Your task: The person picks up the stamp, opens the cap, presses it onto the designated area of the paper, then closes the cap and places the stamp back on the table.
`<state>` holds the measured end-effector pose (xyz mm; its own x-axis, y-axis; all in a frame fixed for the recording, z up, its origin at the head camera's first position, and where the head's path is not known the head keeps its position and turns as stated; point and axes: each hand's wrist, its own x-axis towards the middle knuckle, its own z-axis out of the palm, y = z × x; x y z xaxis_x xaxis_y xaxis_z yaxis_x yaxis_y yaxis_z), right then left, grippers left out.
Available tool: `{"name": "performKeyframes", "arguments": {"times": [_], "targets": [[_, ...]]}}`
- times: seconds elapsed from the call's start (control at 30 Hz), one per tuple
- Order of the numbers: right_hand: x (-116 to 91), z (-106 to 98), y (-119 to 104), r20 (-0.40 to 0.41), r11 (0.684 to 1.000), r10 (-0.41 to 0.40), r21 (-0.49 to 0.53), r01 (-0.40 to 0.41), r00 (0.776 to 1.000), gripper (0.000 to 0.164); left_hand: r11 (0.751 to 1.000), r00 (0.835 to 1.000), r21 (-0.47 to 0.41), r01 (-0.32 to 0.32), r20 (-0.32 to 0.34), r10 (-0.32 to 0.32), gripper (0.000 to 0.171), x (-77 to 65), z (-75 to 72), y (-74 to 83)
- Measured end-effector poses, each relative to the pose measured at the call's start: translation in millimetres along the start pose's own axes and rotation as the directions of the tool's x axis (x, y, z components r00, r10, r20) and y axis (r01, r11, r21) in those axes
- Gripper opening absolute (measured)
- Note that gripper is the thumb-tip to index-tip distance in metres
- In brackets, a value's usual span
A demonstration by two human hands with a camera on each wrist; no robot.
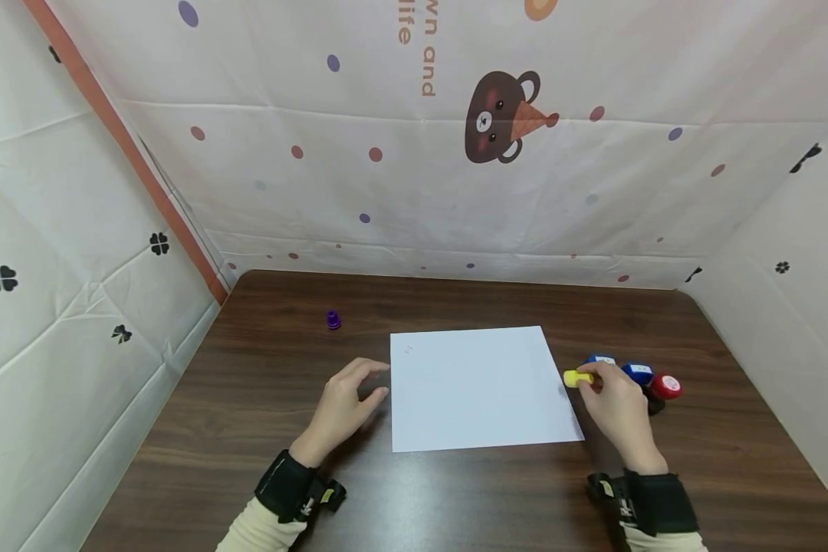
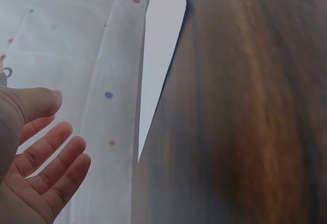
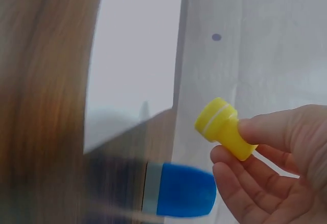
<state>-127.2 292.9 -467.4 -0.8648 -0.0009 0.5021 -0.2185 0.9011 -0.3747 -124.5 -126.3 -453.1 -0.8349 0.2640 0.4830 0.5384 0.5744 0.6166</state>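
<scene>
My right hand (image 1: 616,406) pinches a small yellow stamp (image 3: 225,127) between thumb and fingers, just off the right edge of the white paper (image 1: 479,391). In the right wrist view the stamp is tilted, its wide end toward the paper. A faint small reddish print (image 1: 409,349) shows near the sheet's upper left corner. At the left edge of the paper, my left hand (image 1: 343,402) hovers with fingers loosely bent and nothing in them; the left wrist view shows the palm (image 2: 25,193) bare.
Beside the right hand is a cluster: blue-topped pieces (image 1: 638,373), a red one (image 1: 665,386) and a dark one (image 1: 655,402), partly behind the hand. A purple stamp (image 1: 333,320) stands at the back left of the wooden table (image 1: 283,330). Printed cloth (image 1: 283,192) walls the back and sides.
</scene>
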Motion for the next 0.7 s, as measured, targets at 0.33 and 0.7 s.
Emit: {"name": "performKeyframes", "arguments": {"times": [0.33, 0.7], "targets": [[4, 42, 16, -0.063, 0.997, 0.030, 0.074, -0.025, 0.998, 0.019, 0.997, 0.999, -0.073, 0.036, -0.015, -0.037, 0.029, 7.3, 9.3, 2.0], [19, 17, -84, -0.006, 0.977, -0.011, 0.213, 0.012, 1.000, 0.020, 0.990, 0.999, -0.135, 0.042, 0.015, -0.040, 0.028, 14.1, 24.7, 7.9]]}}
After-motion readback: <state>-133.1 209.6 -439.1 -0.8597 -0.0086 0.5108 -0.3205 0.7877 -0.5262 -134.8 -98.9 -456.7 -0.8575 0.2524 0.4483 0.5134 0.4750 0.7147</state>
